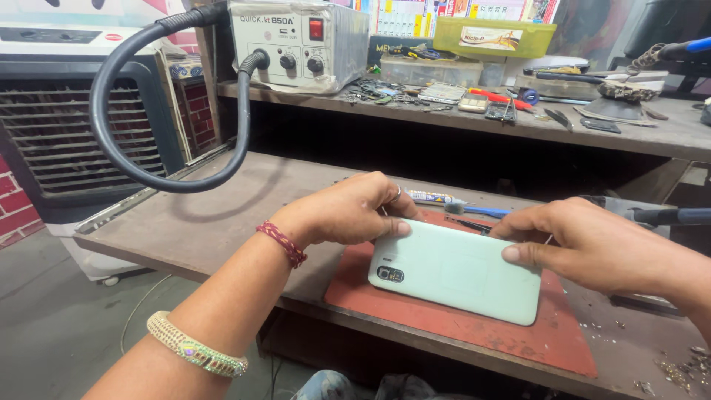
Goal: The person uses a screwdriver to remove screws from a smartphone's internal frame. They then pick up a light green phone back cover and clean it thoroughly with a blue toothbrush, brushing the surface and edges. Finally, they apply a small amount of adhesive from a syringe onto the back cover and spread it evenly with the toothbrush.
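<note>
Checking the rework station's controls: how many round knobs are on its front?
2: both knobs sit side by side under the red switch on the station.

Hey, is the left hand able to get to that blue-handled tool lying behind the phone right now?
Probably yes. The blue-handled tool lies just beyond the left hand, with nothing between them on the bench. But that hand is pressing the pale green phone and would have to let go first.
</note>
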